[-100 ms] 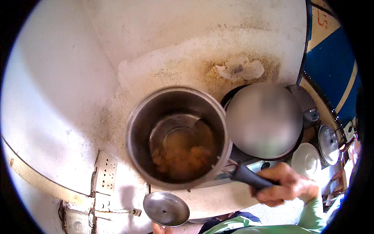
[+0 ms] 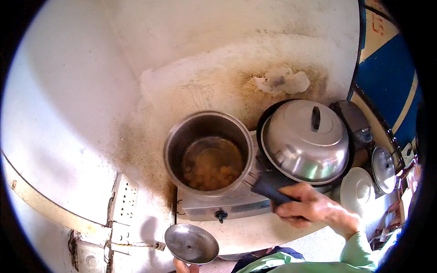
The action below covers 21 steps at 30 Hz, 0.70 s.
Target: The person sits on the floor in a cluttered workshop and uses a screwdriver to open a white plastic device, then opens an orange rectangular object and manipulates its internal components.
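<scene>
My right hand (image 2: 304, 207) is closed round the black handle (image 2: 268, 189) of a deep metal saucepan (image 2: 248, 157). Brownish lumps in a little liquid (image 2: 214, 166) lie at the bottom of the pan. The pan is over the left side of a two-burner gas stove (image 2: 236, 207); whether its base rests on the burner is hidden. Low in the view, my left hand (image 2: 185, 267) grips a round metal lid (image 2: 191, 244), tilted in front of the stove. Only a few of its fingers show below the lid's rim.
On the right burner stands a dark wok (image 2: 266, 113) under a domed metal lid (image 2: 305, 141). Right of it are a pale plate-like lid (image 2: 357, 191) and a glass lid (image 2: 383, 169). A stained wall (image 2: 205, 82) rises behind; a power strip (image 2: 127, 200) is at left.
The saucepan has gone down toward the stove and slightly right, uncovering the stove's front and knob. My right hand moved left with its handle. The held lid shifted slightly left.
</scene>
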### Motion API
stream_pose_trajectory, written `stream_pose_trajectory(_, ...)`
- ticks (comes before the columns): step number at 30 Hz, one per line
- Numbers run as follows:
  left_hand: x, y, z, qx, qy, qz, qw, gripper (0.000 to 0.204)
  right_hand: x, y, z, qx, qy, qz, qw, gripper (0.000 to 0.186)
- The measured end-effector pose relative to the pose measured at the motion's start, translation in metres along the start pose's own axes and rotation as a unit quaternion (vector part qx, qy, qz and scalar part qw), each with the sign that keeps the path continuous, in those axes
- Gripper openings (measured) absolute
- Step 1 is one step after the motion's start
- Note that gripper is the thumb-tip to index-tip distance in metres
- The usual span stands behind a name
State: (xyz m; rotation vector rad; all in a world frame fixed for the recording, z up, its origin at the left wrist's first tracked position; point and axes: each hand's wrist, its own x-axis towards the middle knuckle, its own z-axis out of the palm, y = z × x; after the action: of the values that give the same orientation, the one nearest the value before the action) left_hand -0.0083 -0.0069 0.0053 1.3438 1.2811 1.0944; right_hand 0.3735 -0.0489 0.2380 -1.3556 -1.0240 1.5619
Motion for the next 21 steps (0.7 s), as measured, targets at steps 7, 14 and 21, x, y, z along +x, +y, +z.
stream_pose_trajectory(7,0.012,0.013,-0.003,0.035,-0.005,0.017,0.999,0.096,0.097,0.081,-0.003,0.136,0.063,-0.003,0.989,0.019)
stream_pose_trajectory(14,0.012,0.002,-0.023,0.140,0.071,0.065,0.985,0.101,0.139,0.123,0.002,0.217,0.079,-0.013,0.973,0.015)
stream_pose_trajectory(21,0.030,0.035,-0.013,0.175,0.069,0.076,0.979,0.062,0.154,0.136,0.007,0.235,0.082,-0.012,0.968,0.014)
